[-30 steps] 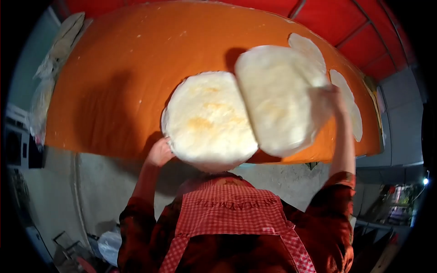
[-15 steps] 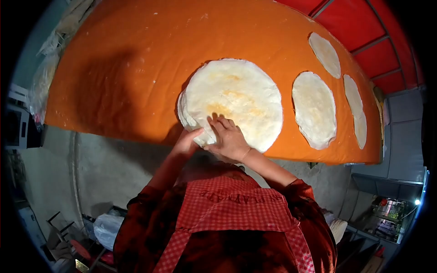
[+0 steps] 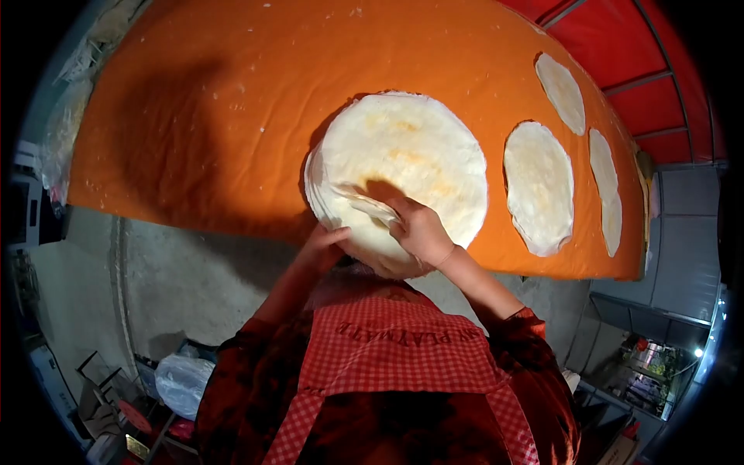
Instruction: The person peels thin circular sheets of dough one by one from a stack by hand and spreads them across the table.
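the stack (image 3: 418,147) of flat breads is placed at the near edge of the tabletop (image 3: 248,139). a raised flap (image 3: 366,203) of it is pinched in the grip of the right hand (image 3: 425,234); how many layers are lifted cannot be told. the left hand (image 3: 320,246) is put at the near left rim, thumb on top; its fingers are hidden, so its grip cannot be told. each bread is probably light, soft and limp, and could be torn by a narrow pull; it is best held gently at the rim, with wide support from below
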{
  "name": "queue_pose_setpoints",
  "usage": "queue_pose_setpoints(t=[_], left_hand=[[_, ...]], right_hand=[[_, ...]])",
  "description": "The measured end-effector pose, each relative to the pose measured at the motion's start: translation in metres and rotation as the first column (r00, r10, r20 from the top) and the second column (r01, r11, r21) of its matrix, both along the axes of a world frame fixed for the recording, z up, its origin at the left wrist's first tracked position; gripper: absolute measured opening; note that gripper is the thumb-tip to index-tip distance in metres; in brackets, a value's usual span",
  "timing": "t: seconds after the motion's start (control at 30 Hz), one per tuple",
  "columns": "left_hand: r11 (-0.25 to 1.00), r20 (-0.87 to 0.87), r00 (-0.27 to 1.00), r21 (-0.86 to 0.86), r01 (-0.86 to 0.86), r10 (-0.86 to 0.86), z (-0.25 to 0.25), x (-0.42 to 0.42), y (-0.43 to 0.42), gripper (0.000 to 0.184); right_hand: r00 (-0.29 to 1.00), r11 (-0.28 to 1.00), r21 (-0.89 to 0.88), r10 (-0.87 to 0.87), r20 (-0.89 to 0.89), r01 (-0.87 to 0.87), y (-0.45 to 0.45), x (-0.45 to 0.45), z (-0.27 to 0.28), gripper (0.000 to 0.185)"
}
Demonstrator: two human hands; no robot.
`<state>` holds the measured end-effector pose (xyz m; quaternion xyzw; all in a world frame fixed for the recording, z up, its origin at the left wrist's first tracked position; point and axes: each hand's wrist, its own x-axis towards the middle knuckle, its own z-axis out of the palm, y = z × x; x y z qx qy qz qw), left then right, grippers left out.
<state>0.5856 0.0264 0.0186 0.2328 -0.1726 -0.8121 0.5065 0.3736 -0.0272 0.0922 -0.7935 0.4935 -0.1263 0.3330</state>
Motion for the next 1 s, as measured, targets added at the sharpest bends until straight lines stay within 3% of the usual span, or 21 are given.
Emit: queue_pose_setpoints(t=[0.1, 0.17, 0.2, 0.3, 0.33, 0.37, 0.4, 0.43, 0.5, 0.53, 0.57, 0.6, 0.63, 0.67, 0.7, 0.8, 0.83, 0.87, 0.9, 0.93, 1.0], left_hand=[[0.988, 0.215, 0.976, 0.147, -0.053, 0.02, -0.01, -0.006, 0.003, 0.064], [0.967, 0.307, 0.949, 0.211, -0.14, 0.07, -0.037, -0.009, 0.01, 0.048], [0.963, 0.499, 0.863, 0.185, -0.196, 0.08, -0.027, -0.014, 0.007, 0.04], [0.945, 0.565, 0.805, 0.126, -0.303, 0.183, -0.01, -0.023, 0.004, 0.021], [0.941, 0.571, 0.799, 0.129, -0.313, 0.188, -0.009, -0.023, 0.004, 0.021], [0.936, 0.58, 0.792, 0.137, -0.326, 0.191, -0.008, -0.023, 0.004, 0.021], [0.93, 0.59, 0.783, 0.144, -0.339, 0.195, -0.007, -0.021, 0.001, 0.022], [0.926, 0.582, 0.786, 0.144, -0.35, 0.207, 0.001, -0.021, -0.003, 0.023], [0.92, 0.569, 0.792, 0.147, -0.364, 0.222, 0.02, -0.021, -0.01, 0.025], [0.975, 0.733, 0.647, -0.104, -0.198, 0.21, 0.012, -0.011, -0.011, 0.025], [0.952, 0.847, 0.468, -0.305, 0.038, 0.253, -0.004, 0.008, -0.01, 0.025], [0.947, 0.863, 0.444, -0.31, 0.084, 0.243, -0.006, 0.016, -0.013, 0.027], [0.94, 0.877, 0.419, -0.314, 0.13, 0.235, -0.008, 0.023, -0.016, 0.03], [0.986, 0.812, 0.563, -0.163, -0.035, 0.154, -0.001, 0.017, -0.02, 0.034], [0.992, 0.749, 0.653, -0.047, -0.113, 0.11, 0.006, 0.014, -0.026, 0.036], [0.957, 0.603, 0.794, 0.181, -0.228, 0.075, 0.027, 0.014, -0.047, 0.034], [0.973, 0.55, 0.835, 0.18, -0.145, 0.022, 0.02, 0.027, -0.057, 0.033], [0.983, 0.497, 0.867, 0.174, -0.057, -0.038, 0.008, 0.048, -0.066, 0.031], [0.986, 0.446, 0.889, 0.164, 0.029, -0.101, 0.001, 0.063, -0.073, 0.03], [0.958, 0.465, 0.885, 0.242, -0.153, 0.024, 0.021, 0.06, -0.087, 0.027], [0.978, 0.467, 0.884, 0.185, -0.096, -0.001, 0.003, 0.098, -0.115, 0.03]], right_hand=[[0.989, 0.975, -0.213, 0.038, -0.145, -0.068, 0.005, 0.002, -0.018, 0.02], [0.942, 0.977, -0.128, 0.122, -0.312, -0.169, -0.003, 0.004, -0.02, 0.022], [0.924, 0.98, -0.069, 0.152, -0.351, -0.188, -0.014, 0.003, -0.012, 0.025], [0.93, 0.989, 0.011, 0.14, -0.34, -0.145, -0.089, -0.018, 0.027, 0.029], [0.973, 0.995, -0.095, -0.048, -0.224, 0.027, -0.119, -0.03, 0.043, 0.03], [0.999, 0.958, 0.283, -0.049, -0.016, 0.052, -0.17, -0.046, 0.094, 0.032], [0.992, 0.978, 0.197, -0.047, -0.118, 0.07, -0.208, -0.056, 0.14, 0.038], [0.98, 0.999, -0.035, -0.04, -0.196, 0.034, -0.29, -0.093, 0.148, 0.034], [0.911, 0.868, -0.495, -0.183, -0.37, -0.027, -0.445, -0.163, 0.167, 0.029], [0.721, 0.842, -0.538, -0.404, -0.563, 0.051, -0.376, -0.141, 0.254, 0.042], [0.684, 0.659, -0.747, -0.584, -0.437, 0.085, -0.371, -0.145, 0.258, 0.053], [0.635, 0.425, -0.899, -0.724, -0.269, 0.104, -0.36, -0.142, 0.264, 0.067], [0.616, 0.458, -0.878, -0.734, -0.286, 0.138, -0.344, -0.138, 0.268, 0.088], [0.704, 0.288, -0.953, -0.695, -0.143, 0.091, -0.332, -0.135, 0.246, 0.088], [0.785, 0.29, -0.949, -0.614, -0.089, 0.119, -0.304, -0.122, 0.225, 0.087], [0.971, 0.67, -0.732, -0.234, -0.047, 0.126, -0.208, -0.096, 0.102, 0.062], [0.967, 0.817, -0.569, -0.21, -0.146, 0.092, -0.169, -0.081, 0.067, 0.06], [0.965, 0.929, -0.311, -0.242, -0.104, 0.2, -0.141, -0.064, 0.037, 0.061], [0.987, 0.878, -0.474, -0.128, -0.092, 0.069, -0.113, -0.056, 0.011, 0.057], [0.983, 0.92, -0.37, -0.167, -0.075, 0.128, -0.096, -0.045, -0.018, 0.064], [0.968, 0.911, -0.361, -0.24, -0.071, 0.2, -0.073, -0.015, -0.044, 0.065]])
